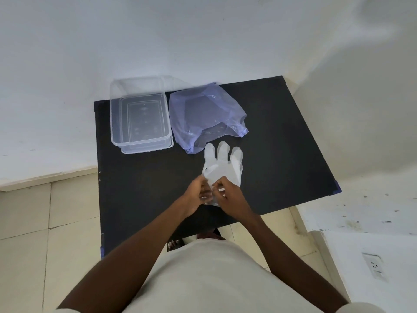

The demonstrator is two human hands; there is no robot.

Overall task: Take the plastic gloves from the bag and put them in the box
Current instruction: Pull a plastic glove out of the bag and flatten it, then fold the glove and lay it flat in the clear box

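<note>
Clear plastic gloves pinched at the cuff by your left hand and right hand (fingertips clamped), just below the bag.

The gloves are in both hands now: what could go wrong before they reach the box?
1. The gloves are thin and stacked; both hands pinch only the cuff end, so some may slip out.
2. The box sits far left, beside the bag; a loose glove could land outside it.

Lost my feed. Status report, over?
Both hands, left and right, grip gloves above table. Box empty, open. Bag beside it. Path clear.
</note>
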